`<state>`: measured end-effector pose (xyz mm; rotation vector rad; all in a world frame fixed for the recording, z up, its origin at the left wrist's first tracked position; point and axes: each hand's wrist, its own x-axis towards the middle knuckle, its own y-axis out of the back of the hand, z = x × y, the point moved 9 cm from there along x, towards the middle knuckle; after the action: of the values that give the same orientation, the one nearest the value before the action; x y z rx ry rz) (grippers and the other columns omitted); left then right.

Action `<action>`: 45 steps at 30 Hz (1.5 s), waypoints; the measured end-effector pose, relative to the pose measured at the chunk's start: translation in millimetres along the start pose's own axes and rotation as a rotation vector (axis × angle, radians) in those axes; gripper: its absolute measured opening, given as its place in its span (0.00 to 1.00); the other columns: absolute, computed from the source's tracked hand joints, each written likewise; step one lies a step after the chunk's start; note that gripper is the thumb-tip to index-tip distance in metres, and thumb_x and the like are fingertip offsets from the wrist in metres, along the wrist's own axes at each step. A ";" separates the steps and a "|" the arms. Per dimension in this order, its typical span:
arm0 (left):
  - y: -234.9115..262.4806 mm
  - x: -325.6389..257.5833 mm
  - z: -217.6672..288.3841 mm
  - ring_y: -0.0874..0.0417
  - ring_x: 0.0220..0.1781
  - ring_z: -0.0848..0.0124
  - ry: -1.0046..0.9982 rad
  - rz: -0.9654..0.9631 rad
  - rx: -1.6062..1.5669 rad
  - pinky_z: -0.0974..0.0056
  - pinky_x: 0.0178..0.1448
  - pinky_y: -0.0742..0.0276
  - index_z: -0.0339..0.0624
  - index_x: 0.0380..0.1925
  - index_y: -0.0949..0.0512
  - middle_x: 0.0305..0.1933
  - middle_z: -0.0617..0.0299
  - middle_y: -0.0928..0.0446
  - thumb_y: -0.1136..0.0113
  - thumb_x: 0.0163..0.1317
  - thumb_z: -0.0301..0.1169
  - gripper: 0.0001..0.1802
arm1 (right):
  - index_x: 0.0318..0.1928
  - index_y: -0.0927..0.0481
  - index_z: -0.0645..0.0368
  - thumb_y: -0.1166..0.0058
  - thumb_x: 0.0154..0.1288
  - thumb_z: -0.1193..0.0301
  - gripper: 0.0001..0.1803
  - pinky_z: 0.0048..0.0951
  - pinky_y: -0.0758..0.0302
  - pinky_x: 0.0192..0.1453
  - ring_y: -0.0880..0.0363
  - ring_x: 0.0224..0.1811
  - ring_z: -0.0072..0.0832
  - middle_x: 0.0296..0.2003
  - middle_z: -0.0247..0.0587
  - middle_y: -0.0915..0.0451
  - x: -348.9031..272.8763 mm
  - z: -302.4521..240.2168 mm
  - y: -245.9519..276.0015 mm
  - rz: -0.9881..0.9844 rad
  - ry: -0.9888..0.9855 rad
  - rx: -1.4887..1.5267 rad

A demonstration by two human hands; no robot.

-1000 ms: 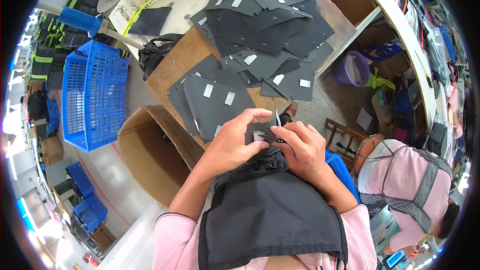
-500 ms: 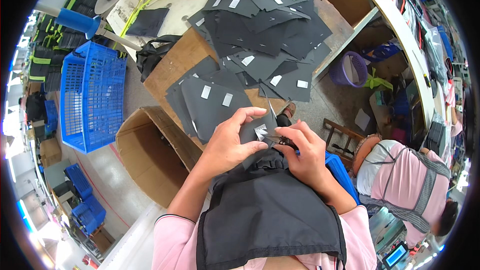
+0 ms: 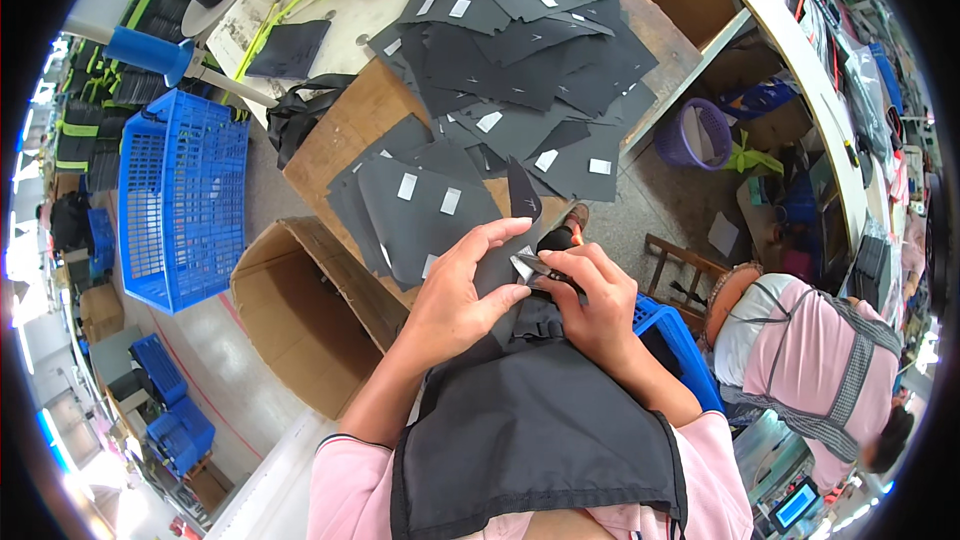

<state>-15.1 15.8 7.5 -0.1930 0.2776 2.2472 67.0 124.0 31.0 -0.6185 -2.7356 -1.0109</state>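
My left hand (image 3: 462, 292) pinches a dark grey fabric piece (image 3: 522, 208) that stands up from my lap, its fingers on the lower part. My right hand (image 3: 592, 302) grips small scissors (image 3: 538, 272) with the blades at the edge of that piece, by a white label. A black apron (image 3: 530, 430) covers my lap below both hands. In front of me several more grey fabric pieces with white labels (image 3: 425, 202) lie stacked on a wooden table (image 3: 345, 130).
An open cardboard box (image 3: 300, 320) stands at my left. A blue plastic crate (image 3: 182, 195) lies further left. Another person in a pink top (image 3: 810, 370) sits at my right. A purple basket (image 3: 692, 135) is under the bench. A bigger heap of fabric pieces (image 3: 530, 30) lies beyond.
The fabric piece has turned and risen upright between my hands. My left fingers have shifted onto its lower part, and the scissors stay at its edge.
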 end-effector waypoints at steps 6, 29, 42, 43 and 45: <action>3.0 2.2 5.4 0.25 0.53 0.61 -0.065 0.028 0.032 0.61 0.59 0.32 0.42 0.54 0.30 0.52 0.56 0.25 0.36 0.47 0.22 0.30 | 0.42 0.22 0.61 0.37 0.45 0.84 0.19 0.24 0.27 0.30 0.23 0.27 0.29 0.32 0.43 0.23 0.3 8.5 12.1 -0.007 -0.073 0.113; 17.6 6.4 -14.4 0.33 0.51 0.76 -0.009 0.125 -0.236 0.71 0.58 0.37 0.40 0.56 0.31 0.50 0.66 0.29 0.34 0.47 0.20 0.33 | 0.49 0.28 0.64 0.46 0.62 0.75 0.15 0.17 0.31 0.27 0.30 0.24 0.14 0.39 0.36 0.24 -38.1 93.3 -30.1 0.091 -0.722 0.876; 24.4 -14.2 -33.9 0.37 0.64 0.67 0.049 0.062 -0.399 0.62 0.65 0.41 0.39 0.65 0.44 0.61 0.56 0.37 0.35 0.43 0.20 0.46 | 0.43 0.26 0.56 0.43 0.59 0.78 0.12 0.16 0.48 0.15 0.44 0.13 0.11 0.21 0.23 0.31 -19.0 138.2 -44.7 0.138 -0.963 1.225; 31.4 -13.3 -15.2 0.41 0.68 0.65 -0.180 0.063 -0.375 0.59 0.69 0.45 0.41 0.68 0.49 0.65 0.54 0.41 0.35 0.41 0.21 0.51 | 0.42 0.25 0.56 0.43 0.59 0.78 0.10 0.16 0.46 0.17 0.43 0.14 0.11 0.21 0.23 0.32 -14.0 135.3 -36.1 0.119 -0.914 1.171; 73.3 -12.1 -17.9 0.49 0.73 0.58 -0.206 0.360 -0.367 0.51 0.71 0.52 0.40 0.69 0.54 0.71 0.53 0.48 0.35 0.44 0.30 0.53 | 0.41 0.23 0.60 0.45 0.60 0.78 0.08 0.17 0.37 0.23 0.36 0.20 0.11 0.23 0.25 0.30 -3.0 130.3 -21.4 0.054 -0.793 0.998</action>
<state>-63.2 -43.3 2.9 -0.1085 -0.2323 2.6388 59.6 193.3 -81.3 -0.9785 -3.2388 0.8239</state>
